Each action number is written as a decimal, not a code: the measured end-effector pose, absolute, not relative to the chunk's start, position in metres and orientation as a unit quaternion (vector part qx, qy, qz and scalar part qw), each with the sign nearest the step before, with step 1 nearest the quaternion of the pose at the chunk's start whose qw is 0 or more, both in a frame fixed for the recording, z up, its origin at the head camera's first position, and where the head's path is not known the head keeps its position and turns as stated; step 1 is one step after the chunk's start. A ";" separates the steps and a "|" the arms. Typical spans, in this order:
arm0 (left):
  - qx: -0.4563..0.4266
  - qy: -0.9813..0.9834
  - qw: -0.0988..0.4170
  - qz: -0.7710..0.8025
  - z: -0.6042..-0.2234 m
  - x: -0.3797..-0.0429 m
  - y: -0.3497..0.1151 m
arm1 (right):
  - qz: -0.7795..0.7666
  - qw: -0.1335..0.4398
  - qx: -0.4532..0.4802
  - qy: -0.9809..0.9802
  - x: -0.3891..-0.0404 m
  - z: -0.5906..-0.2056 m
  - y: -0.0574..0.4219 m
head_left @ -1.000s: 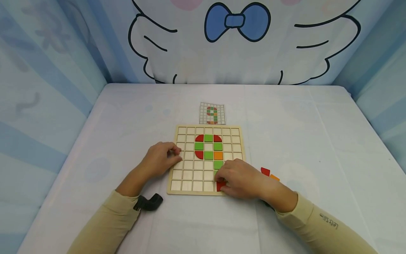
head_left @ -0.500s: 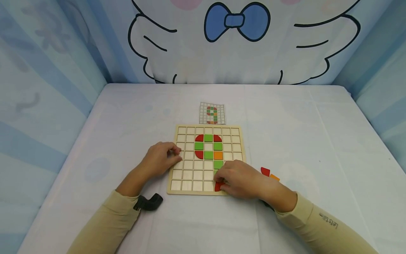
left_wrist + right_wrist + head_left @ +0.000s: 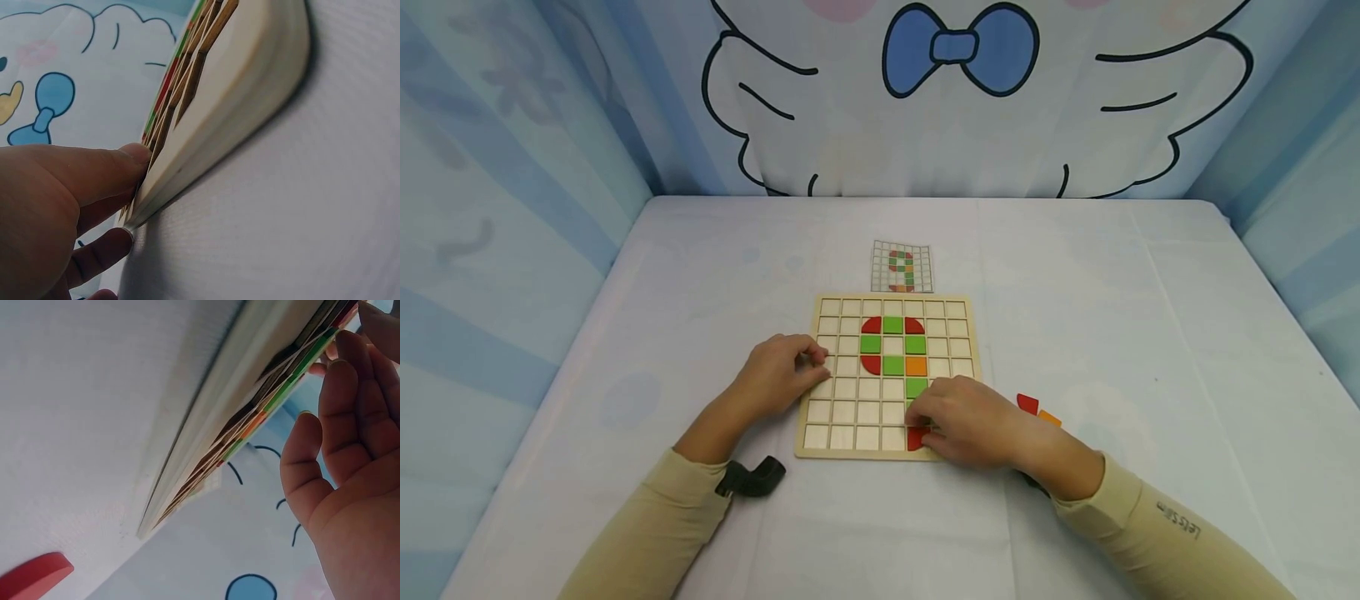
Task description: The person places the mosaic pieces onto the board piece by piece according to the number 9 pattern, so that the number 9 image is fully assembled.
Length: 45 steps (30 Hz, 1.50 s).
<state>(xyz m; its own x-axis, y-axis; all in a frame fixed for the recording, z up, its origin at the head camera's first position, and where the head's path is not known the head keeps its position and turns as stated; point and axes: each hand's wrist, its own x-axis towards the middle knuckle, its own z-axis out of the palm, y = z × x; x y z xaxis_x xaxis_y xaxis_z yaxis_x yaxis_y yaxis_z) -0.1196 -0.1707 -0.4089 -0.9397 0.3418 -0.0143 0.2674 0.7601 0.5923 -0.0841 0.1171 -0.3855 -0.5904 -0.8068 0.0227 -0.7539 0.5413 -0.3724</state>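
Note:
A wooden grid board lies on the table with red, green and orange tiles in several of its cells. My left hand holds the board's left edge, thumb and fingertips at the frame; the left wrist view shows this up close. Over the lower right cells, my right hand has its thumb and fingers on a red tile with a rounded side, which sits in the bottom row. The hand covers part of that tile and the green tile above it. In the right wrist view its fingertips are up at the board's surface.
Behind the board lies a small card printed with a grid and a coloured pattern. A loose red tile and an orange tile lie right of the board, partly behind the right forearm. Patterned curtains surround the white-covered table.
The red tile under the right fingers has shifted slightly left and squared up in its bottom-row cell. The left hand and the board have stayed in place.

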 end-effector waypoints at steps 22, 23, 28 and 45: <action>0.163 0.937 0.060 0.303 -0.410 -0.121 -0.171 | -0.186 0.063 -0.461 0.865 -0.084 -0.387 0.114; 0.163 0.937 0.060 0.303 -0.410 -0.121 -0.171 | -0.185 0.064 -0.460 0.866 -0.084 -0.386 0.114; 0.163 0.936 0.059 0.306 -0.410 -0.121 -0.171 | -0.183 0.071 -0.456 0.868 -0.083 -0.386 0.114; 0.160 0.936 0.061 0.309 -0.410 -0.120 -0.171 | -0.170 0.079 -0.459 0.869 -0.084 -0.384 0.111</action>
<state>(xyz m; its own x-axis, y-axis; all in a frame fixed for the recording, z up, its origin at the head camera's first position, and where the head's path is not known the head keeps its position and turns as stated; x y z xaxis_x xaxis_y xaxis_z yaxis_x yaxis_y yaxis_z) -0.1199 -0.1708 -0.4102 -0.9415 0.3367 -0.0145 0.2619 0.7581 0.5972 -0.0842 0.1108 -0.3840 -0.5670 -0.8235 0.0193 -0.7701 0.5216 -0.3673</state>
